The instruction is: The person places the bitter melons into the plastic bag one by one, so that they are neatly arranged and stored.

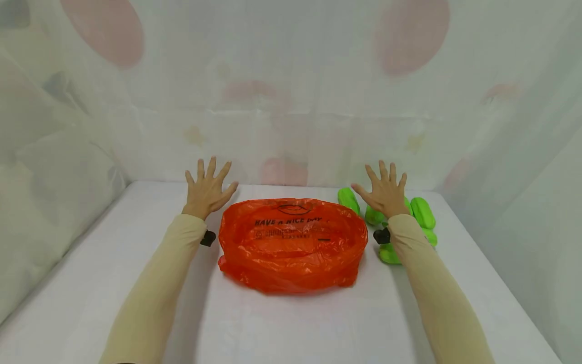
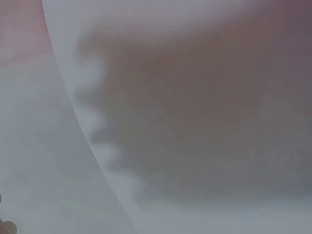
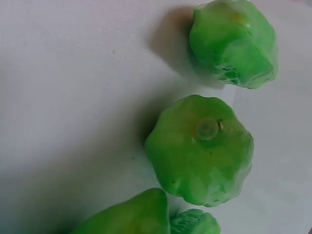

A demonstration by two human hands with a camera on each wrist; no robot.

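Observation:
My left hand (image 1: pixel 205 194) is held out, fingers spread, past the left side of a red plastic bag (image 1: pixel 291 263). Nothing is in its grasp. The bag stands with its mouth wide open upward; black print reading "HAVE A NICE DAY" shows on its inner far wall. My right hand (image 1: pixel 383 194), also spread and holding nothing, is over several green ribbed vegetables (image 1: pixel 423 213) to the bag's right, partly hiding them. In the right wrist view, one lobed green vegetable (image 3: pixel 204 165) shows its pale stem end. Only a fingertip (image 2: pixel 8 227) appears in the left wrist view.
Under everything lies a white table (image 1: pixel 291 328). Its far edge meets a pale curtain (image 1: pixel 291 136) with faded pink patches, and similar sheeting hangs at both sides. A dark blurred shadow (image 2: pixel 185 107) falls across the white surface.

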